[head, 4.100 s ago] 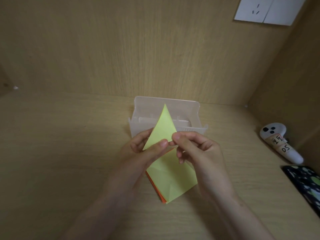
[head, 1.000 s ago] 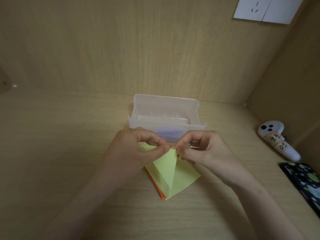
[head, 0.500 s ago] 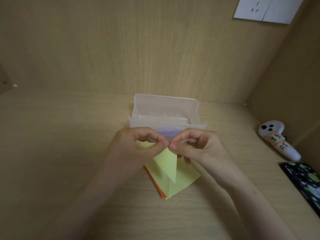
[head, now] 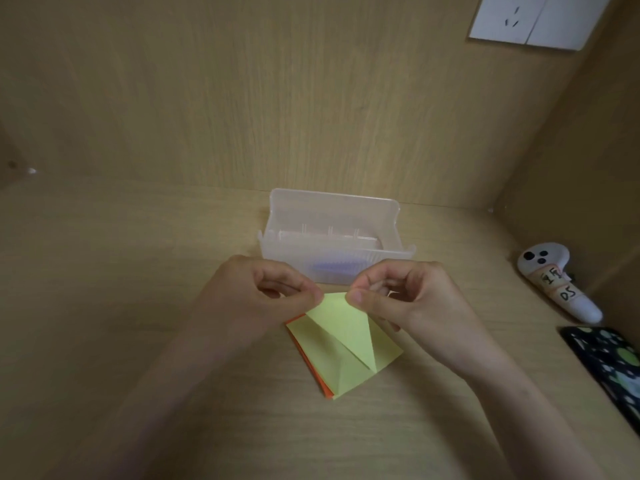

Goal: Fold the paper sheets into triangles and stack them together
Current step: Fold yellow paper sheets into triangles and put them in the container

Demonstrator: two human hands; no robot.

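item: yellow triangle (head: 346,327), part-folded, pinched by your left hand (head: 256,299) and right hand (head: 408,299); paper stack (head: 311,362) beneath awaits folding.

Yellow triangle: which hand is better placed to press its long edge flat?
Probably the left hand: its fingers pinch the triangle where the long edge begins; the right hand pinches the top corner and could steady it.

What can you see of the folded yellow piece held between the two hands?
The folded yellow piece is thin matte paper, creased into a triangle whose sharp tip points toward the person. The left hand and right hand each pinch one upper corner. It hangs over the yellow-and-orange paper stack on the wooden desk; whether it touches the stack is unclear.
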